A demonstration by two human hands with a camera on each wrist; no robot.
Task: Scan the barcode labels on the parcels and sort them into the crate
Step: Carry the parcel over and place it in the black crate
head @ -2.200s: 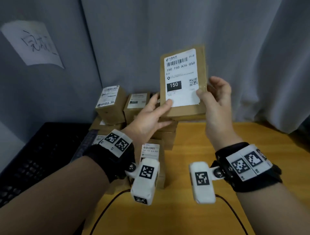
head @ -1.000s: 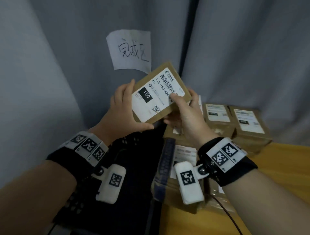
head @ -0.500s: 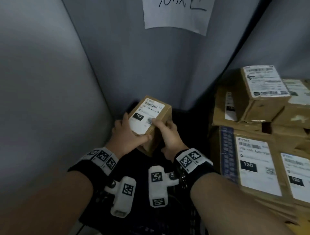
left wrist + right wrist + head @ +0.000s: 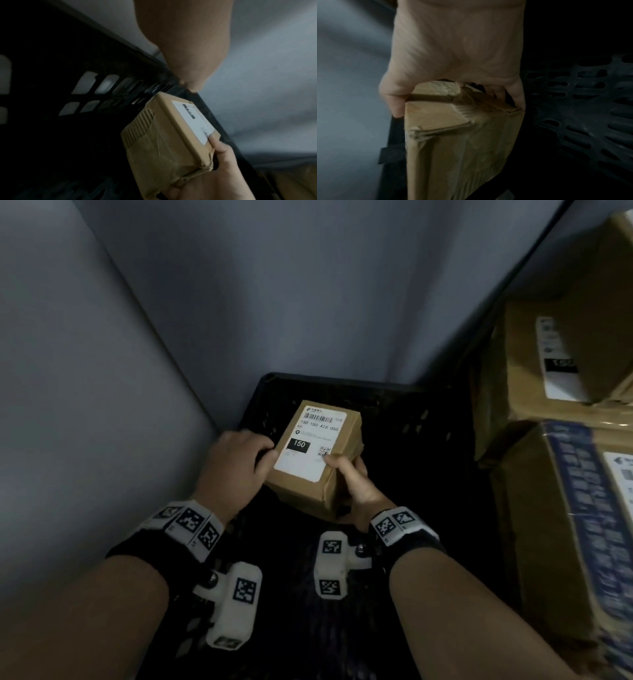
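A brown parcel (image 4: 318, 470) with a white barcode label (image 4: 310, 440) marked 150 is held low inside the black crate (image 4: 342, 385), label up. My left hand (image 4: 263, 460) grips its left edge with curled fingers. My right hand (image 4: 342, 474) holds the near right corner, thumb on the label and fingers under the box. The left wrist view shows the parcel (image 4: 168, 142) against the slotted crate wall (image 4: 68, 81), with the right hand (image 4: 217, 175) under it. In the right wrist view my right hand (image 4: 457, 47) clasps the parcel's end (image 4: 457, 142) above the crate floor (image 4: 582, 108).
More labelled parcels are stacked to the right of the crate, one high up (image 4: 565, 364) and a larger taped one (image 4: 565, 525) nearer me. A grey curtain (image 4: 308, 285) hangs behind the crate and a grey panel (image 4: 85, 388) closes its left side.
Both hands have carried the parcel from held up with its label towards me, leftwards and down into the black crate. Its label now lies face up.
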